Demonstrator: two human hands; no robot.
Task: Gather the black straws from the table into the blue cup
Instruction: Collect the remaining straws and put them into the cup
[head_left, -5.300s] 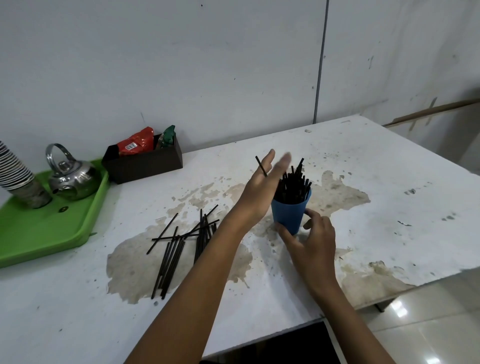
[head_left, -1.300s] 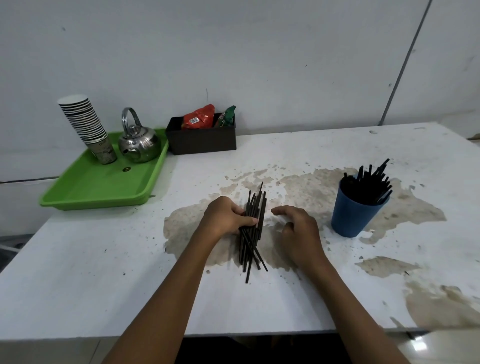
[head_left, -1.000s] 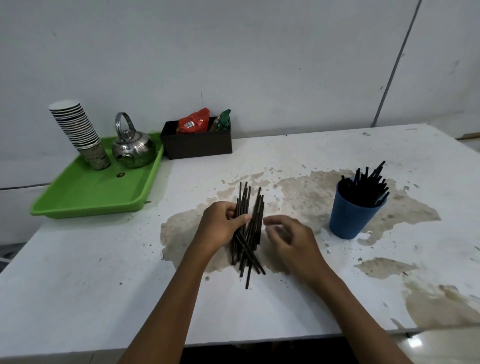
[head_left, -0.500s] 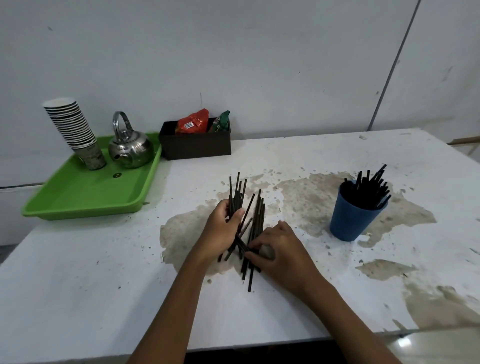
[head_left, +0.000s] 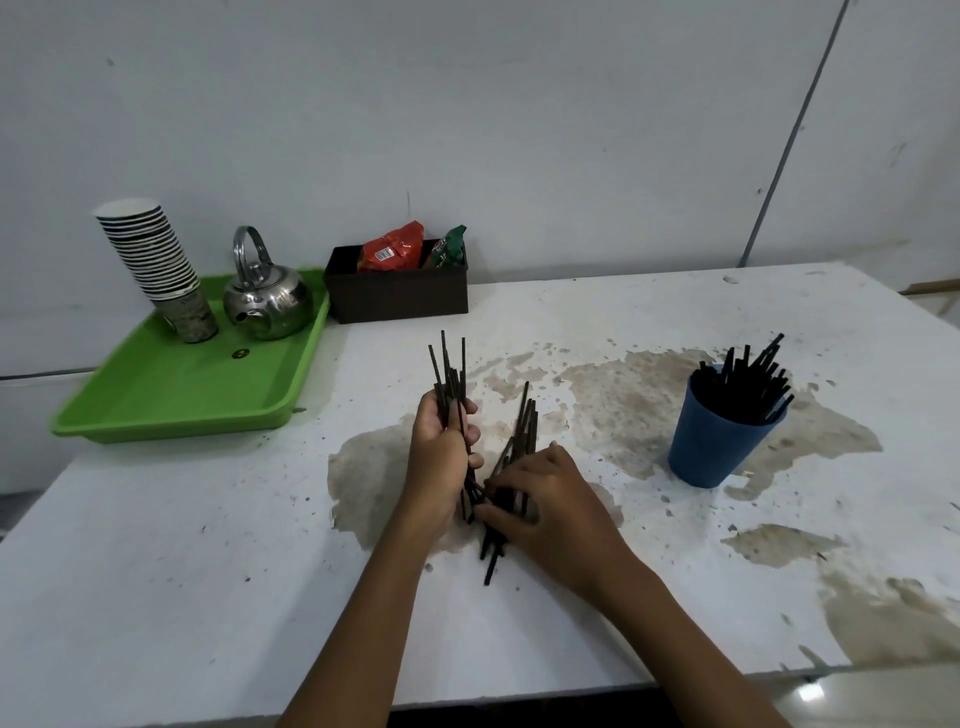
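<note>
My left hand (head_left: 441, 457) is closed around a bunch of black straws (head_left: 451, 374) and tilts them up off the table, their tips pointing away from me. My right hand (head_left: 545, 499) lies over a second group of black straws (head_left: 524, 426) still on the table, its fingers pinching their near ends. One straw end (head_left: 491, 569) sticks out below my right hand. The blue cup (head_left: 711, 441) stands upright to the right, apart from both hands, with several black straws (head_left: 748, 379) in it.
The white table (head_left: 208, 597) is stained brown around the work area. At the back left a green tray (head_left: 176, 395) bears a steel kettle (head_left: 267, 301) and a stack of paper cups (head_left: 156, 260). A dark box (head_left: 400, 291) with snack packets stands by the wall.
My left hand has closed on part of the pile and lifted those straws up from the table. My right hand has moved onto the straws that stayed down.
</note>
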